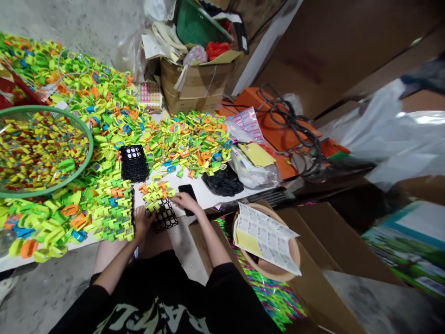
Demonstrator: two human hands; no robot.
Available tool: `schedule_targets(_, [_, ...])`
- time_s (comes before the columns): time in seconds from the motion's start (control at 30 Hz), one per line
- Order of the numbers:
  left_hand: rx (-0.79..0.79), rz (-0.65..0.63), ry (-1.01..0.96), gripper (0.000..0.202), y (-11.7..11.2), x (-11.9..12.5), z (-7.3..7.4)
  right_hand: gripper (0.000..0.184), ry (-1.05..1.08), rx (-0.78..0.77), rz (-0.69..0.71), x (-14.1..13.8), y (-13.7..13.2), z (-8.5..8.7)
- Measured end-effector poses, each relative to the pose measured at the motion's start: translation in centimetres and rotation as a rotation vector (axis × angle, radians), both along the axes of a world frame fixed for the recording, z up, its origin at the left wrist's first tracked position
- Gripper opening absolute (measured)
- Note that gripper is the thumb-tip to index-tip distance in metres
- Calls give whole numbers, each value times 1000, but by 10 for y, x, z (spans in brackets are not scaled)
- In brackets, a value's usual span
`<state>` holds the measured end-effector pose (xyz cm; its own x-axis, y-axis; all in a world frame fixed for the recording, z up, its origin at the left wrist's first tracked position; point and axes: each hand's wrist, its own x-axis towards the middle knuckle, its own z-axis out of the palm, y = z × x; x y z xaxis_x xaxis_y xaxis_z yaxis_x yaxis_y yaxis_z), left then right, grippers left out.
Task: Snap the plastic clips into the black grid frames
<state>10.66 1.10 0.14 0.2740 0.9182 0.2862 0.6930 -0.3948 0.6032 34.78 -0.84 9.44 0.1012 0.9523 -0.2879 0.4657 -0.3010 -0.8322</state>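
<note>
A black grid tray reaches over the table's front edge before me. Its far part carries rows of small plastic toy pieces in yellow, green and orange; open holes show in the near part. My left hand is closed around the tray's left side. At the tray's far right corner, my right hand has its fingers bent together against a yellow piece at the end of a row. A dark phone lies beside that hand. Left of my left hand stands a block of pieces set in rows.
Stacked black trays lie behind my hands. Loose plastic pieces are heaped across the table. A green basket of small parts is at left, a cardboard box at the back. Right are a black bag and a round stool bearing printed sheets.
</note>
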Motion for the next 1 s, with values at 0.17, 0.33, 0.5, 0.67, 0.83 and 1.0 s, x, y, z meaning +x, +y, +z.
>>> schedule_targets(0.17, [-35, -20, 1, 24, 2, -1, 1, 33, -491, 237, -425, 84, 42, 13])
schedule_targets(0.33, [-94, -4, 23, 23, 4, 0, -4, 48, -767, 72, -360, 96, 79, 22])
schedule_targets(0.5, [-74, 14, 12, 21, 1, 0, -12, 30, -781, 54, -140, 45, 84, 20])
schedule_targets(0.67, [-25, 6, 11, 24, 2, -2, -21, 32, -626, 106, -6, 25, 76, 18])
schedule_targets(0.83, [6, 6, -22, 25, 3, -2, -31, 38, -675, -5, 32, 37, 59, 9])
schedule_targets(1.0, [-4, 22, -27, 24, 0, -1, -28, 41, -687, 31, 132, 38, 41, -3])
